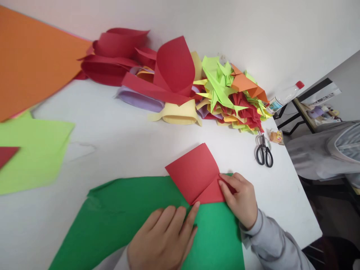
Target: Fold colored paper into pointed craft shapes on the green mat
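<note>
A piece of red paper [194, 172] lies partly on a large green sheet [135, 198], its lower right part folded over into a flap [212, 191]. My right hand [242, 198] pinches the right edge of the red paper between thumb and fingers. With its index finger stretched out, my left hand [165, 236] touches the lower corner of the fold. The thumb of that hand lies apart over the green sheet, and nothing shows between its fingers.
Red paper loops [174, 67] and a pile of folded paper shapes [222, 90] line the back. Black-handled scissors [264, 152], a small packet [276, 137] and a bottle [285, 97] are at right. Light green [33, 150] and orange sheets [33, 60] lie left. A grey-clothed person [312, 150] is beyond the table.
</note>
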A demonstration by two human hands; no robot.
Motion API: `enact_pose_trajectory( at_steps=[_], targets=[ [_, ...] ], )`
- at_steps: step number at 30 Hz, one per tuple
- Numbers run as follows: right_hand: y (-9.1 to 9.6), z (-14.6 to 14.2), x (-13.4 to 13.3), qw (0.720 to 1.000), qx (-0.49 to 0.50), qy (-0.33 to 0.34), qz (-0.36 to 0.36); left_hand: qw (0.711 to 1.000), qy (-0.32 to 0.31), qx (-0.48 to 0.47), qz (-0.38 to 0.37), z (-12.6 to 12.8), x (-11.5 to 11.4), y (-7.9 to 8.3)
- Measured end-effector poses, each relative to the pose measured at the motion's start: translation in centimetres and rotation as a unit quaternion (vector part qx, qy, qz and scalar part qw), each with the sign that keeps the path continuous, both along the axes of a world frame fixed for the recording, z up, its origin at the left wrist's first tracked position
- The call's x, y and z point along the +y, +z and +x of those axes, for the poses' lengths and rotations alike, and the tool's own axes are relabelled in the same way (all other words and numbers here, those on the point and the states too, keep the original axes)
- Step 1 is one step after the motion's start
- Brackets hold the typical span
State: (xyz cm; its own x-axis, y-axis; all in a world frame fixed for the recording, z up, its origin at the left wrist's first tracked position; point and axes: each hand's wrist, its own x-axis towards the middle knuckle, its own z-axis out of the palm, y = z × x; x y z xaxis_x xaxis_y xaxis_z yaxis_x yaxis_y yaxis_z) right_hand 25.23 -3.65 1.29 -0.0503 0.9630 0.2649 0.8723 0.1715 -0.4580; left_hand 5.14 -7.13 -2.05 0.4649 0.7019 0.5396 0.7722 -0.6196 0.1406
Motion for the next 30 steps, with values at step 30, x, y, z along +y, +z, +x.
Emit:
enact_pose_trajectory(
  at_steps=[30],
  targets=[
    [-0.6,0.2,0.4,0.999,0.034,-0.001,0.009,0.998,-0.046,-0.022,-0.039,-0.5,0.7,0.9]
  ],
)
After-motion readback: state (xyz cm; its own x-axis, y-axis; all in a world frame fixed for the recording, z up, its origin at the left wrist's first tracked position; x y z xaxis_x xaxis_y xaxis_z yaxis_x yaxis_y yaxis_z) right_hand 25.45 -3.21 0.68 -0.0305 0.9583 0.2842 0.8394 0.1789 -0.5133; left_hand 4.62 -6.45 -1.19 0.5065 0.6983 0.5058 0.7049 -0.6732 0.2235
